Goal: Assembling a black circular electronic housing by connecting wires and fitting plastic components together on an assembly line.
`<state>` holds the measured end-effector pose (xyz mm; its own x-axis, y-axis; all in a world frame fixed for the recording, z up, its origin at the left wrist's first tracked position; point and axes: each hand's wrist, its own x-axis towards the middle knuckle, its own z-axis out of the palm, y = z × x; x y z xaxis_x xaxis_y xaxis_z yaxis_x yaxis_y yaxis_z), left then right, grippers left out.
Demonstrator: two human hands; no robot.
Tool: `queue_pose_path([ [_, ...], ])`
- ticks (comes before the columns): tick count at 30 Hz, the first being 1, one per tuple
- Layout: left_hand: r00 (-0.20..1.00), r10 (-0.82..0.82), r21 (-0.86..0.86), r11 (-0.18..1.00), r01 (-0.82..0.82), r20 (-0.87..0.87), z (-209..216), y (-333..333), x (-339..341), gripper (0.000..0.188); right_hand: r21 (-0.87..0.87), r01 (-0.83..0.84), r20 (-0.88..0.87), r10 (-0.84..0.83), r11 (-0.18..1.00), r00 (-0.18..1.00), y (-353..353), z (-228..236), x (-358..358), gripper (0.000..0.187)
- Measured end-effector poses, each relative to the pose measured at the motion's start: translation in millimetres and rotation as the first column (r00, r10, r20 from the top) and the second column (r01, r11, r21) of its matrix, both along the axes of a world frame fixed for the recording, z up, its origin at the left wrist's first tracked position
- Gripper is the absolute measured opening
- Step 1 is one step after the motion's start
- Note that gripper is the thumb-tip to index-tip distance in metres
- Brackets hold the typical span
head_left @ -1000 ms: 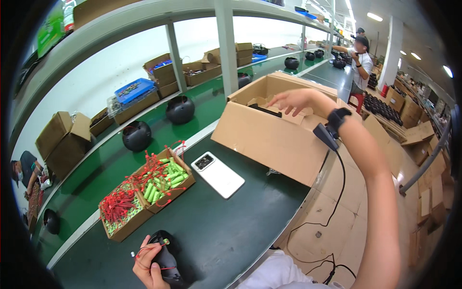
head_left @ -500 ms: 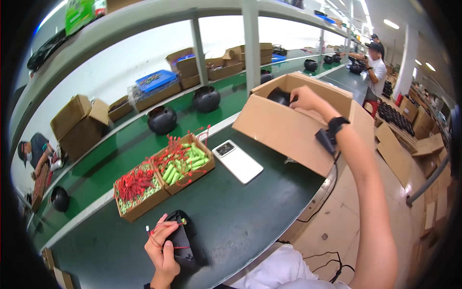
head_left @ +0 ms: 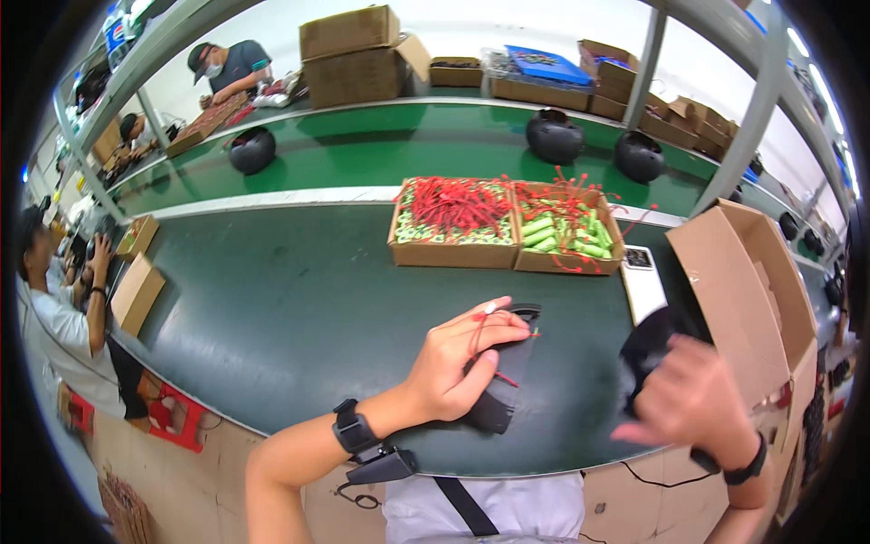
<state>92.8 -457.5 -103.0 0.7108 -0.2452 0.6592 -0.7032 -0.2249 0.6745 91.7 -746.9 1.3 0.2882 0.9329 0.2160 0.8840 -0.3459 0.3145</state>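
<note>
My left hand [head_left: 444,367] is closed on a black curved plastic piece [head_left: 494,406] resting on the dark worktable. A thin red wire [head_left: 506,379] with a small white plug runs through the fingers and across the piece. To the right, my right hand [head_left: 686,394] grips a black rounded shell [head_left: 645,343] just above the table, both smeared by motion. Behind the hands stand two small cardboard trays. One tray [head_left: 453,255] is heaped with red wires over green-and-white pieces; the other tray [head_left: 566,264] holds green cylinders with red leads.
A white phone [head_left: 644,288] lies beside the trays. At the right edge stands a large open carton [head_left: 725,295]. Black round shells [head_left: 554,138] sit on the green belt behind. A co-worker [head_left: 68,317] is at the left, and another person [head_left: 231,71] works across the belt.
The view has swung left. My right hand has come out of the carton with the black shell and moved over the table. My left hand keeps hold of the curved piece and wire.
</note>
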Motion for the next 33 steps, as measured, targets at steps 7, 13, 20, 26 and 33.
queue_pose_path([
  [7, 0.998, -0.061, 0.009, 0.998, 0.060, 0.029, -2, 1, 3, 0.040, -0.190, -0.586, -0.009, 0.596, 0.788, 0.803, 74, -43, -11, 0.017],
  [13, 0.999, -0.014, 0.020, 1.000, 0.013, 0.037, -3, 0, 8, 0.039, 0.669, -0.321, 0.089, 0.356, 0.671, 0.930, 61, -53, 21, 0.034],
  [20, 0.998, -0.022, 0.030, 0.999, 0.020, 0.059, -2, -3, 6, 0.039, 0.318, 0.358, -0.845, 0.091, 0.878, 0.527, 12, -64, 31, 0.113],
  [26, 0.998, -0.024, 0.023, 0.999, 0.023, 0.060, 0, -3, 8, 0.039, 0.247, 0.455, -0.814, -0.072, 0.856, 0.576, 16, -74, 20, 0.101],
  [33, 0.996, -0.023, 0.017, 1.000, 0.022, 0.082, -3, -4, 10, 0.039, 0.279, 0.630, -0.957, 0.160, 0.725, 0.240, -1, -94, 22, 0.050],
])
